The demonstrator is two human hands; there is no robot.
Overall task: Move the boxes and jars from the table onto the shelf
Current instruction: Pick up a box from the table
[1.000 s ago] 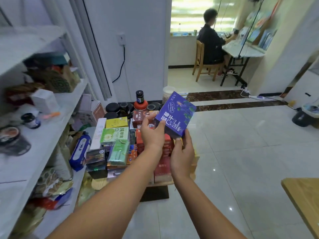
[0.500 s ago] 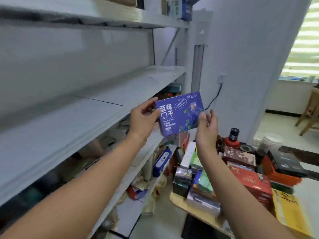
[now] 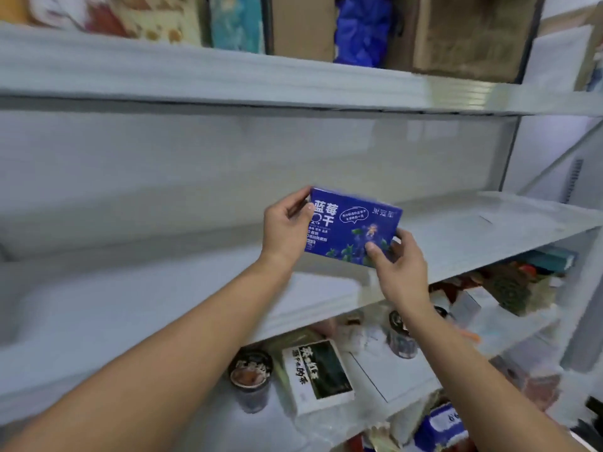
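We hold the blue box point(image 3: 354, 230) upright in both hands, printed face toward us, in front of the middle shelf board point(image 3: 473, 236). Whether its lower edge touches the board, we cannot tell. Our left hand point(image 3: 287, 228) grips the box's left end, fingers curled round the top corner and thumb on the front. Our right hand point(image 3: 399, 264) pinches the lower right corner, thumb on the face and fingers behind. On the board below lie a white-and-green box point(image 3: 318, 375) and, just beside it, a dark jar point(image 3: 250, 376). Cardboard cartons point(image 3: 301, 26) stand on the top board.
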